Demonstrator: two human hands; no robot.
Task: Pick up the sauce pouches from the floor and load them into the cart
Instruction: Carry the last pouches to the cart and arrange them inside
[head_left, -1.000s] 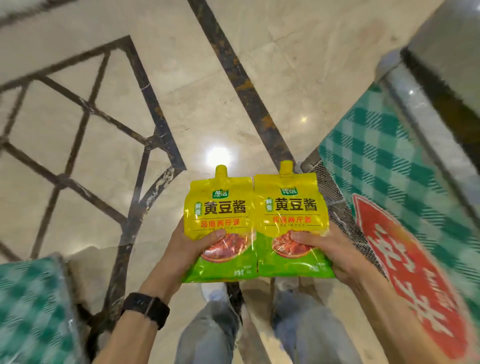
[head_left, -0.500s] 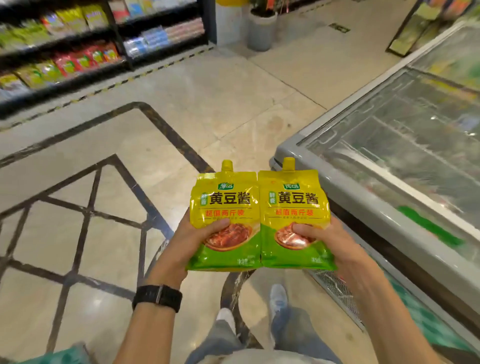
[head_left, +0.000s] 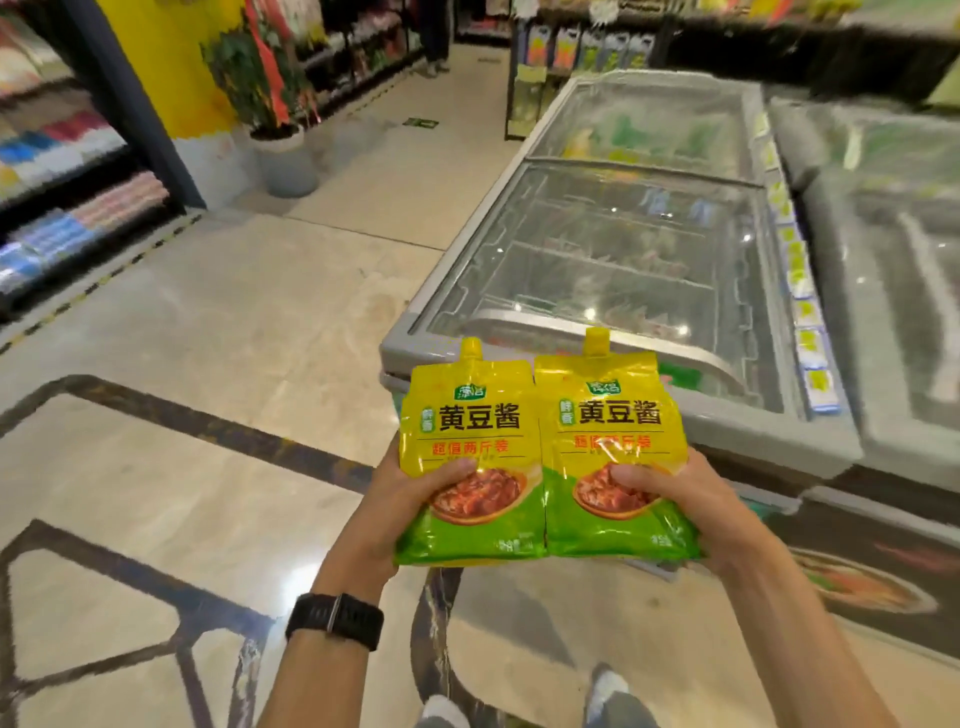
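floor (head_left: 234, 364): pale tiles, dark inlay.
freezer (head_left: 623, 249): glass-lidded, ahead right.
left pouch (head_left: 467, 457): held upright over floor, edge touching right pouch (head_left: 613, 447).
left hand (head_left: 400, 499): clamped on left pouch.
right hand (head_left: 691, 504): clamped on right pouch.
watch (head_left: 335, 621): worn on left wrist.

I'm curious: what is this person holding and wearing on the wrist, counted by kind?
Sauce pouches: 2, one gripped in the left hand, one in the right hand
Black wristwatch: 1
Total: 3
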